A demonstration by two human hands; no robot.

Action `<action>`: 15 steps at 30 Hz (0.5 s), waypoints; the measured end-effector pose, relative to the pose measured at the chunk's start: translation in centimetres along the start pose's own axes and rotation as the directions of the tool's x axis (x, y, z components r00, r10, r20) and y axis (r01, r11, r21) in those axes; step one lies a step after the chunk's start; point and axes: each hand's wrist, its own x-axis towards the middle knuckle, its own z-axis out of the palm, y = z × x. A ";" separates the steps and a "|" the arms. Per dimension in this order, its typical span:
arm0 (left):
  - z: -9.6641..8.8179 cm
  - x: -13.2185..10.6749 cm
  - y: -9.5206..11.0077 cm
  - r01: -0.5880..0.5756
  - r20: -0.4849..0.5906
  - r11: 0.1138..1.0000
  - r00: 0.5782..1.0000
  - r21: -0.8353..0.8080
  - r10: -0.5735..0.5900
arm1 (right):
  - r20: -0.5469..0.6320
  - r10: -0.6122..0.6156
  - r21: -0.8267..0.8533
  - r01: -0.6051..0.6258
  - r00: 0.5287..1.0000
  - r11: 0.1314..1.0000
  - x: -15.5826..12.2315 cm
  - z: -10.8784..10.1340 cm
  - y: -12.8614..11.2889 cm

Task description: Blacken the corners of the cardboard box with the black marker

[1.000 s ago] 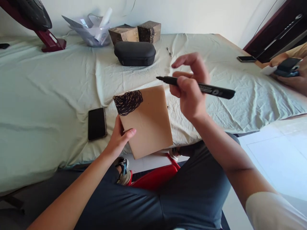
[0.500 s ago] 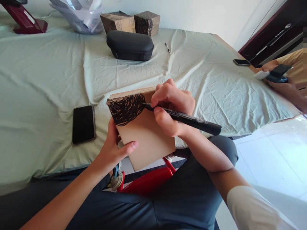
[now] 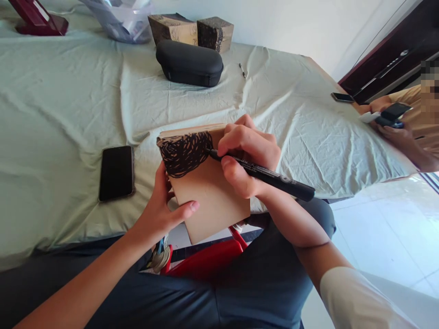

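A brown cardboard box (image 3: 216,196) is tilted toward me at the table's near edge, its upper left covered with dense black scribbles. My left hand (image 3: 166,205) grips the box's left side, thumb across the face and the other fingers partly hidden behind it. Between thumb and fingers, my right hand (image 3: 252,155) pinches a black marker (image 3: 277,178). The marker's tip touches the cardboard at the right edge of the scribbled patch. Behind the right hand, the box's upper right corner is hidden.
Left of the box lies a black phone (image 3: 116,173). Farther back are a black zip case (image 3: 190,64), two scribbled boxes (image 3: 215,34), a small pen (image 3: 242,70) and a clear plastic basket (image 3: 123,23). At right, another person's hands (image 3: 394,130) hold a dark device near a second phone (image 3: 342,97).
The marker tip has shifted slightly right, and the black scribbling reaches a little farther across the box. My left hand keeps its hold. The whole view has shifted slightly.
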 end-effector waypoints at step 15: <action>0.0 0.3 -0.5 -0.014 -0.019 1.000 1.000 -0.005 0.013 | -0.017 0.021 0.031 -0.020 1.000 0.999 -0.2 -0.1 -0.1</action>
